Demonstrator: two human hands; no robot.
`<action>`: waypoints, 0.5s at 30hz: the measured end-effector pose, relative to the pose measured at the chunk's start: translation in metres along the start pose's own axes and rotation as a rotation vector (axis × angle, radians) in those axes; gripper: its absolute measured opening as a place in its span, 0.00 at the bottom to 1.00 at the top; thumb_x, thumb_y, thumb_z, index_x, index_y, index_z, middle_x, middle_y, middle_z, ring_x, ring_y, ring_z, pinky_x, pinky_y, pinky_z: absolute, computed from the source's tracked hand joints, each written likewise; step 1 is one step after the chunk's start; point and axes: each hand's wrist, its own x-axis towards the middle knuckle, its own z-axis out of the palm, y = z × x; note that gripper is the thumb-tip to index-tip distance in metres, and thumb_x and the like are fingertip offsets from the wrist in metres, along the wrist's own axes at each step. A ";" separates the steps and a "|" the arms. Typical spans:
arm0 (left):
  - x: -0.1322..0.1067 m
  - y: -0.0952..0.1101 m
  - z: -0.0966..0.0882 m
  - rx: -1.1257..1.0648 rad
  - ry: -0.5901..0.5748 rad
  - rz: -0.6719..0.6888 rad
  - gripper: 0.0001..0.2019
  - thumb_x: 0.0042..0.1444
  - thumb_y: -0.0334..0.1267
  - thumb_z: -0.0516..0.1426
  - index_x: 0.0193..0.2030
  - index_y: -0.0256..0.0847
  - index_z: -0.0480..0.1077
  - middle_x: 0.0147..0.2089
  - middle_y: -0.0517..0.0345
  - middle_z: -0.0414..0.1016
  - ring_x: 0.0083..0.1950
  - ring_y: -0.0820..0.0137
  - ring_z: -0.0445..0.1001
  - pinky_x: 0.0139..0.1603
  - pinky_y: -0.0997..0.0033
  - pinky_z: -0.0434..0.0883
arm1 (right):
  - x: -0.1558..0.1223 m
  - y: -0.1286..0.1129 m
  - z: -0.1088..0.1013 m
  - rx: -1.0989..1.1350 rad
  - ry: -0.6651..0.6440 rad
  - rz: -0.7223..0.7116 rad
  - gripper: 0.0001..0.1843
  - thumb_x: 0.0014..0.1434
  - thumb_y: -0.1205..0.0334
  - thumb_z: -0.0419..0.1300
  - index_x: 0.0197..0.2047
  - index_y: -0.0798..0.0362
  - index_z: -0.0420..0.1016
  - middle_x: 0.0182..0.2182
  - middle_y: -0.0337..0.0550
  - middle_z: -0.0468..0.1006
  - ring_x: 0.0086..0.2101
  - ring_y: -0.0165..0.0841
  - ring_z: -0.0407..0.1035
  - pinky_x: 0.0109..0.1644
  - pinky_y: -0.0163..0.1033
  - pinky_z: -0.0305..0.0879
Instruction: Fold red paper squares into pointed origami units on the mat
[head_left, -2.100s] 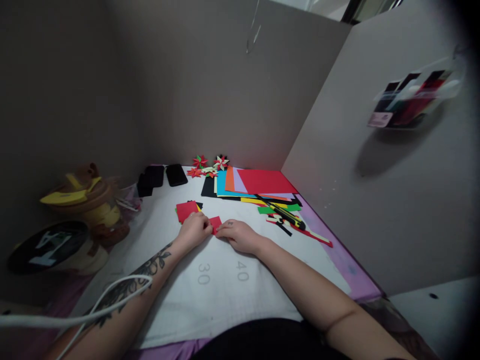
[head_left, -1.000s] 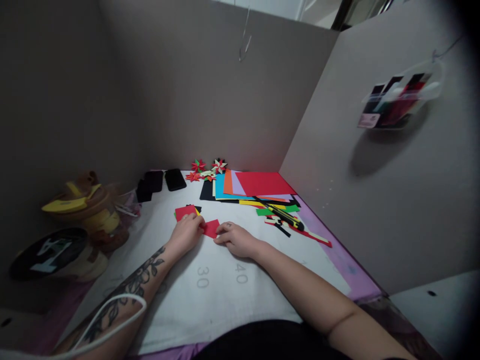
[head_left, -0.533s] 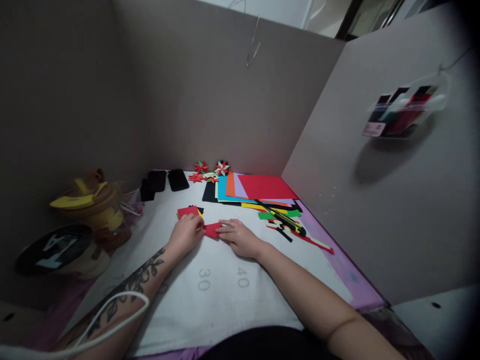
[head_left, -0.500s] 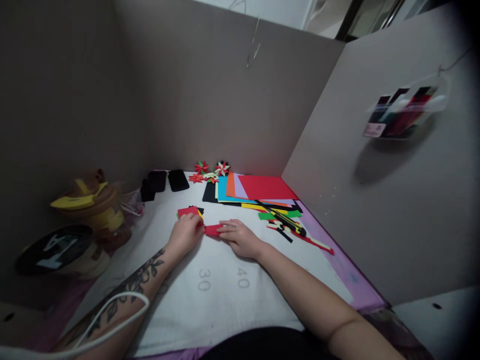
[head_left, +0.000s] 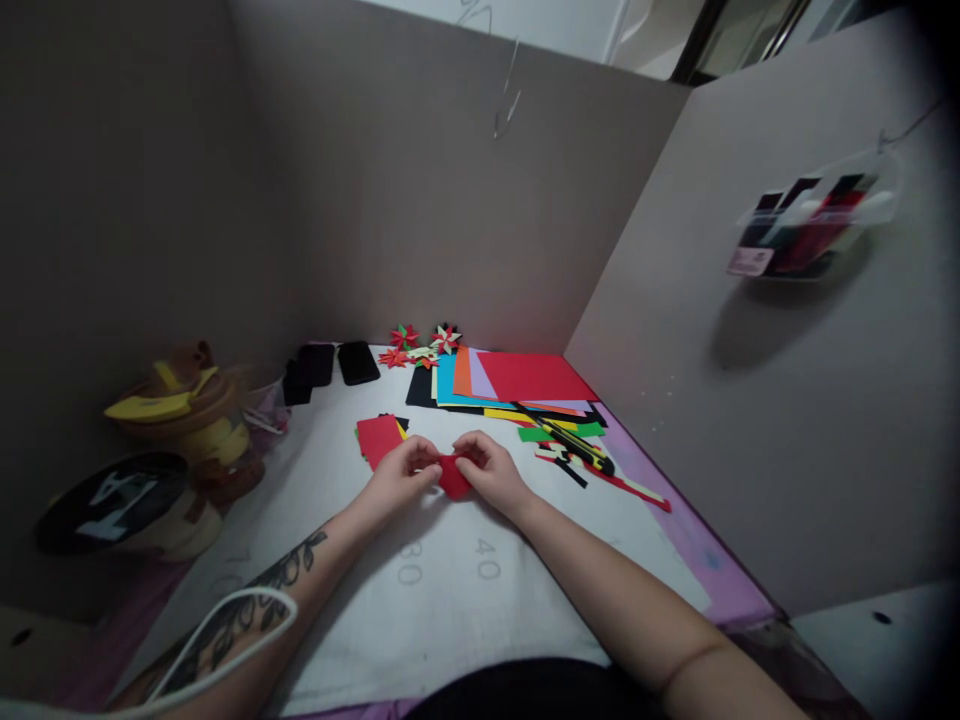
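Note:
A small piece of red paper point(head_left: 454, 479) is held between both hands, just above the white cloth. Its left side is pinched by my left hand point(head_left: 405, 470), thumb and fingers pressed together. My right hand point(head_left: 491, 472) grips the right side in the same way. The paper looks folded, though the fingers cover part of its edges. Beyond my left hand lies a stack of small cut papers point(head_left: 379, 438), red on top, with green, yellow and black edges showing.
Large coloured sheets point(head_left: 532, 376) lie at the back right, a yellow-black cutter point(head_left: 581, 445) and paper strips point(head_left: 559, 465) nearby. Folded paper stars point(head_left: 405, 338) and black cases point(head_left: 358, 363) stand along the back. Pots point(head_left: 187, 420) crowd the left; a white cable point(head_left: 281, 600) crosses my left forearm.
The red paper has come up from the cloth and turned, now pinched by both hands. My left hand has moved right, off the paper stack, and my hands are closer together.

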 end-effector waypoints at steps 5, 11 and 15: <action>-0.001 -0.006 0.002 0.014 0.046 -0.016 0.04 0.48 0.34 0.54 0.33 0.38 0.64 0.26 0.63 0.68 0.27 0.75 0.67 0.26 0.77 0.62 | -0.003 -0.008 0.005 -0.057 -0.040 -0.001 0.10 0.50 0.68 0.54 0.39 0.52 0.67 0.32 0.39 0.72 0.34 0.31 0.68 0.41 0.37 0.66; 0.002 -0.002 -0.007 0.038 0.119 -0.046 0.09 0.46 0.34 0.54 0.33 0.36 0.74 0.33 0.54 0.77 0.35 0.69 0.72 0.35 0.73 0.67 | -0.002 -0.012 0.002 -0.135 0.052 -0.120 0.16 0.51 0.74 0.49 0.39 0.51 0.71 0.37 0.42 0.72 0.39 0.33 0.67 0.45 0.40 0.65; 0.004 0.000 -0.015 -0.119 0.247 -0.161 0.14 0.46 0.36 0.55 0.39 0.35 0.75 0.34 0.52 0.78 0.33 0.69 0.73 0.35 0.72 0.69 | 0.000 -0.010 -0.003 -0.102 0.076 -0.154 0.24 0.47 0.78 0.46 0.40 0.48 0.73 0.43 0.44 0.68 0.40 0.33 0.66 0.44 0.41 0.66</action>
